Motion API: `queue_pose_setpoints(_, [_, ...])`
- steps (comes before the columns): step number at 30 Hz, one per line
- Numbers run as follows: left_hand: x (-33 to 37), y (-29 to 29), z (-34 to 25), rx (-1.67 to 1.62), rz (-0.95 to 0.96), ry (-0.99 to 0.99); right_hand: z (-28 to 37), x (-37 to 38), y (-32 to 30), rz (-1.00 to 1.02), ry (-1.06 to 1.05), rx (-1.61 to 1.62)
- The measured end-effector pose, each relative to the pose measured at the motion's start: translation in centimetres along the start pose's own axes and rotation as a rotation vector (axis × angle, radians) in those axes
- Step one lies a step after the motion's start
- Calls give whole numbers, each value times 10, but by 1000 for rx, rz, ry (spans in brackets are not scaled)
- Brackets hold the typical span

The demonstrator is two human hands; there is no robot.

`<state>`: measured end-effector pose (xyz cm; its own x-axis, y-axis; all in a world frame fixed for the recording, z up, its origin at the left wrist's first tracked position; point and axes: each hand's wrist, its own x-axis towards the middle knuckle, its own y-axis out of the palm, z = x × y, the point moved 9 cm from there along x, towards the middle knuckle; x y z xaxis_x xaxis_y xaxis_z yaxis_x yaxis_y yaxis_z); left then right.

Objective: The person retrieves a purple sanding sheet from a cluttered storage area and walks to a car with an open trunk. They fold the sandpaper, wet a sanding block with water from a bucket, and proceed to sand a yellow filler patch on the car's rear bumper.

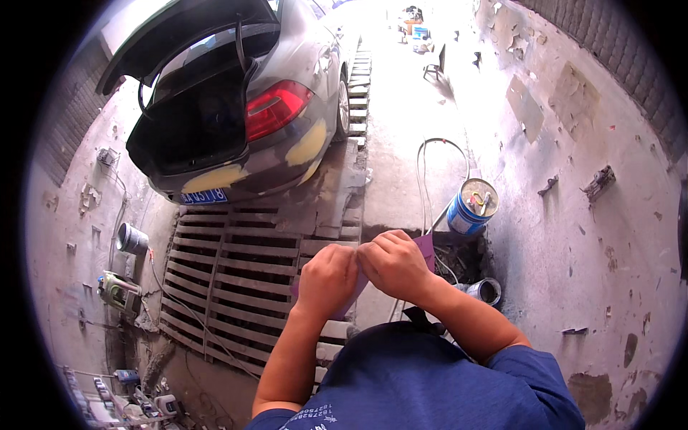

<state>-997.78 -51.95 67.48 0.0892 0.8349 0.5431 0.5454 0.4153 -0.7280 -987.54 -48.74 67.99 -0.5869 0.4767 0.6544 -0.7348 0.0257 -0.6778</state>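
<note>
In front of my chest my two hands meet, knuckles up and fingers curled. My left hand (327, 279) and my right hand (398, 266) both pinch a purple sheet of sandpaper (428, 248), their fingertips side by side. Parts of the sheet show below the left hand and past the right one; the rest is hidden behind my fingers. Beyond my hands, at the upper left, stands a grey car (304, 75) with its trunk lid (175, 32) raised. Yellow filler patches (307, 145) mark its rear bumper and corner.
A slatted floor grate (236, 258) lies behind the car. To the right stand a blue-and-white bucket (469, 211) with things on its lid, a hose (423, 161) and a small open can (489, 290). Another bucket (131, 239) and a green tool (118, 292) line the left wall.
</note>
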Motion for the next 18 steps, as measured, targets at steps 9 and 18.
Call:
queue_pose_setpoints(9, [6,-2,-3,-45,41,79,-4,4,-5,53,25,104])
queue_pose_setpoints(18, [10,-5,2,-242,6,-33,-8,5,-9,27,14,239])
